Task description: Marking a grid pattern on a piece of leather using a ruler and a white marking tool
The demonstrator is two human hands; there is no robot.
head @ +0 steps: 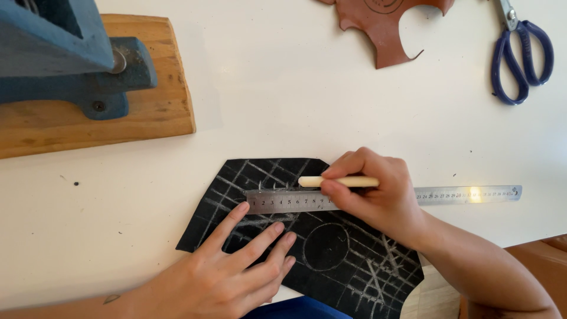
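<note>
While the left hand (221, 274) presses spread fingers on the black leather (307, 236) at 7 o'clock, the right hand (375, 192) pinches a pale stick (339, 182); best kept tight against the ruler (466, 195)

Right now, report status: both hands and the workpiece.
Left hand flat on black leather piece, fingertip at steel ruler. Right hand, grip shut on cream marking stick, laid along ruler's top edge. Scissors well apart.

- Matt black leather sheet (331, 254), scored with pale lines
- Shiny steel ruler (460, 195)
- Smooth cream wooden stick (348, 181)
- Rough-grained wooden board (147, 112)
</note>
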